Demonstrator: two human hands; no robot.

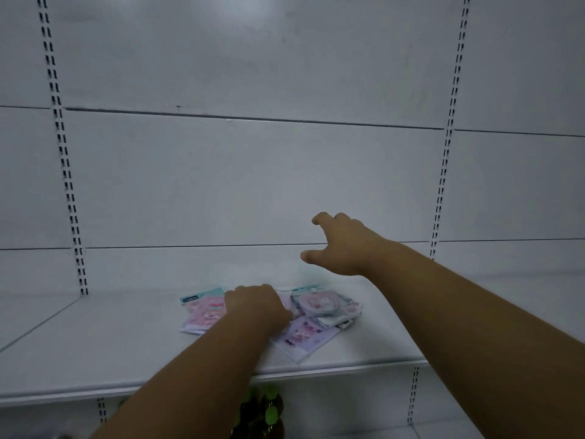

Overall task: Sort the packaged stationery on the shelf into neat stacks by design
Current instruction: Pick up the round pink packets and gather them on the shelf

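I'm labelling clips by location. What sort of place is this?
Probably a shop aisle: a white metal display shelf on slotted wall uprights, a loose pile of pastel packaged stationery, and dark green-capped bottles stocked on the level below.

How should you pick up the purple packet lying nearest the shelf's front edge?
Pinch the purple packet at its near corner, coming from the front edge of the shelf. It lies flat, its far end tucked under other packets, so only that corner is free.

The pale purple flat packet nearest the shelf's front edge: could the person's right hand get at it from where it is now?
Probably yes. The right hand hangs open in the air above the pile, and the pale purple flat packet lies mostly uncovered; only the left hand rests beside its far corner.
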